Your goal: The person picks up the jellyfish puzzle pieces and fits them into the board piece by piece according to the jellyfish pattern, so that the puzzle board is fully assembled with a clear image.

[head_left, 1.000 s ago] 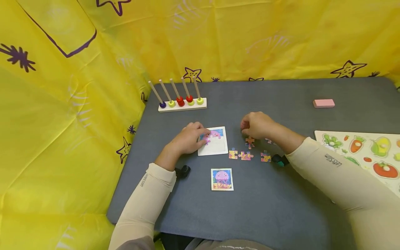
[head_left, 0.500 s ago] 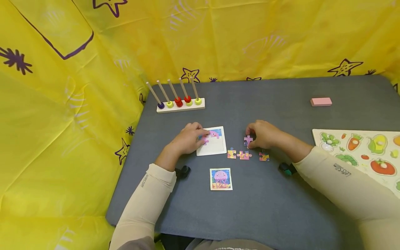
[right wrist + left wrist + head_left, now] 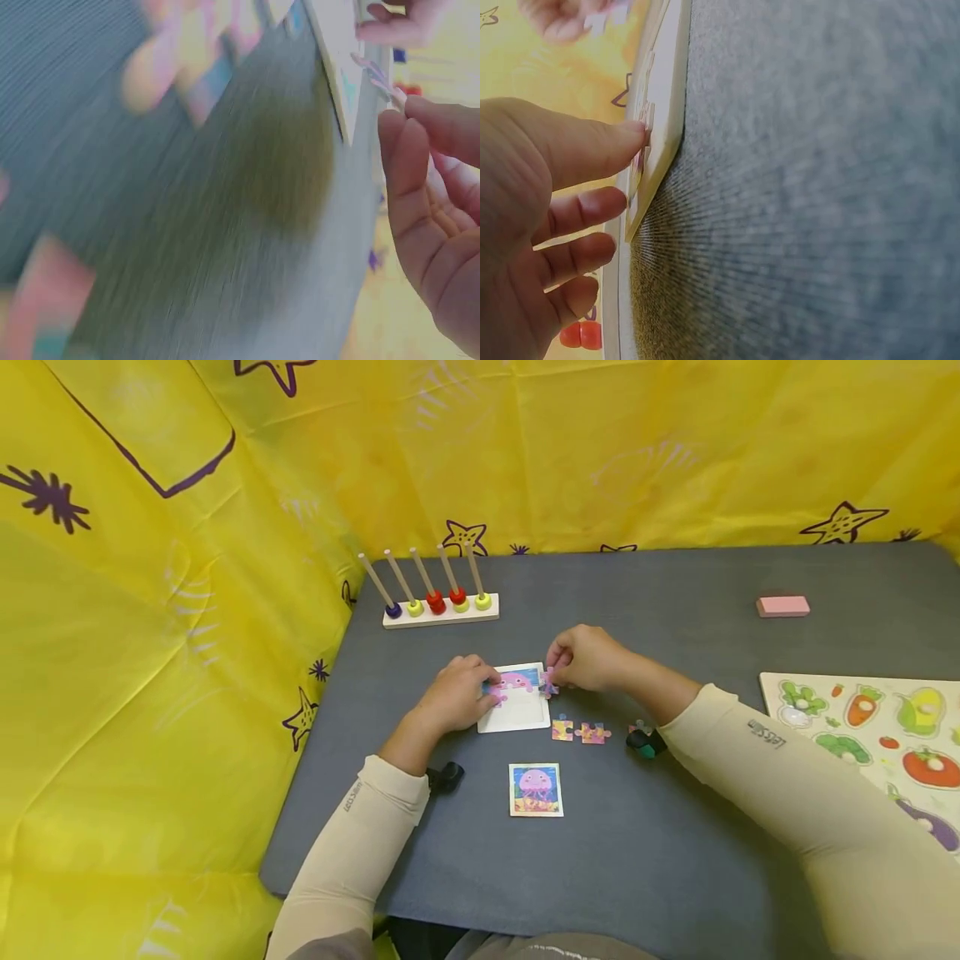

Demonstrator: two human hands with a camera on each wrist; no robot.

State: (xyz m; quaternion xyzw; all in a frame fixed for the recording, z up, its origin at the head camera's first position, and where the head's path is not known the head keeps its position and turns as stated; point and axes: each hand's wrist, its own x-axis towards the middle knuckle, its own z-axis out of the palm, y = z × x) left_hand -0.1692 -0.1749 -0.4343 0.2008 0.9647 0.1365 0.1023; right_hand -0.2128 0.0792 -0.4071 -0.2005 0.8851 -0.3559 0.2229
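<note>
My left hand (image 3: 452, 693) rests at the left side of a white puzzle tray (image 3: 516, 718), its thumb on the pieces there. In the left wrist view, the thumb (image 3: 604, 146) touches the tray's face and the other fingers are loosely bent. Pink and blue jigsaw pieces (image 3: 514, 681) line the tray's top and left. My right hand (image 3: 592, 658) pinches a pink and blue jigsaw piece (image 3: 550, 683) between thumb and fingertips at the tray's right edge. In the right wrist view that piece (image 3: 379, 79) appears nearly edge-on.
Loose jigsaw pieces (image 3: 593, 733) lie right of the tray; one is partly behind the right wrist camera (image 3: 646, 743). A jellyfish picture card (image 3: 536, 790) lies in front. Around are a peg abacus (image 3: 441, 612), a pink block (image 3: 783, 607) and a vegetable board (image 3: 847, 727).
My right hand has picked up a jigsaw piece from the table and carried it left to the tray's edge. My left hand has stayed on the tray.
</note>
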